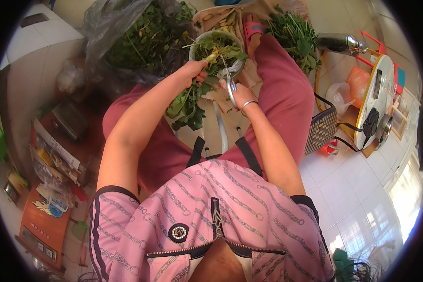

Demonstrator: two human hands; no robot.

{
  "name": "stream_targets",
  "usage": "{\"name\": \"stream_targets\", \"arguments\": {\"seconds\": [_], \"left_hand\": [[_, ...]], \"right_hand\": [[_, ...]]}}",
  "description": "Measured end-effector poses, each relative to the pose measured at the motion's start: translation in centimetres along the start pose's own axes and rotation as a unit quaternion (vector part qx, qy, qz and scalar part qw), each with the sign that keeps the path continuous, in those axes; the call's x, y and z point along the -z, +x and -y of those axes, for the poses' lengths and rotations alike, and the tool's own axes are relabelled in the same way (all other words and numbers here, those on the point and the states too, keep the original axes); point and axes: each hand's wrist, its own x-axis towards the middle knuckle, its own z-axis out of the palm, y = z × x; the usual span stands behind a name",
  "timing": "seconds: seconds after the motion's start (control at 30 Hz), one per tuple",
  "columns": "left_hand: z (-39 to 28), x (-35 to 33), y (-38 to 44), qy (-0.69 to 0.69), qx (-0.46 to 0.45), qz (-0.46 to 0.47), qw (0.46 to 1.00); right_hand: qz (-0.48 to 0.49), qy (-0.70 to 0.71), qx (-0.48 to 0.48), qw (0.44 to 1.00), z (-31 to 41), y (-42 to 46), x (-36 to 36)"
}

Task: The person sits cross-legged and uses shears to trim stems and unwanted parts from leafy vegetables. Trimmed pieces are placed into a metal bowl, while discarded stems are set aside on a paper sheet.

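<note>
In my left hand (196,73) is a leafy green plant (190,107), gripped near its pale stem end, with the leaves hanging below the fist. My right hand (241,94) is closed around the handles of a pair of scissors (229,79). Their blades point up towards the stem end, over the bin; I cannot tell whether they touch it. Between my feet, a lined round bin (240,41) holds yellowed leaves and trimmings (229,51). A silver bracelet (249,103) circles my right wrist.
A large plastic bag of leafy greens (141,46) lies at left. Trimmed greens (296,38) rest beyond my right knee, near a metal flask (340,43). Several pale pods or roots (227,23) lie on brown sacking (289,5). A woven basket (320,130) and round table (373,102) stand at right.
</note>
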Motion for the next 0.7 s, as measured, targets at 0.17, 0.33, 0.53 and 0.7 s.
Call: {"name": "stream_targets", "arguments": {"seconds": [0.17, 0.33, 0.53, 0.7], "left_hand": [[-2.1, -0.7, -2.6, -0.101, -0.044, 0.01, 0.994], [-3.0, -2.1, -3.3, 0.071, -0.132, 0.021, 0.989], [-4.7, -3.7, -3.3, 0.168, -0.205, 0.044, 0.963], [-5.5, -5.4, -2.3, 0.196, -0.269, 0.018, 0.943]], "right_hand": [[-0.065, -0.052, 0.094, 0.992, -1.2, 0.0, -1.1], [-0.146, -0.078, 0.154, 0.974, 0.2, -1.6, 0.1], [-0.197, -0.108, 0.134, 0.965, 0.8, -2.6, 2.5], [-0.235, -0.078, 0.152, 0.957, -0.1, -2.1, 3.5]]}}
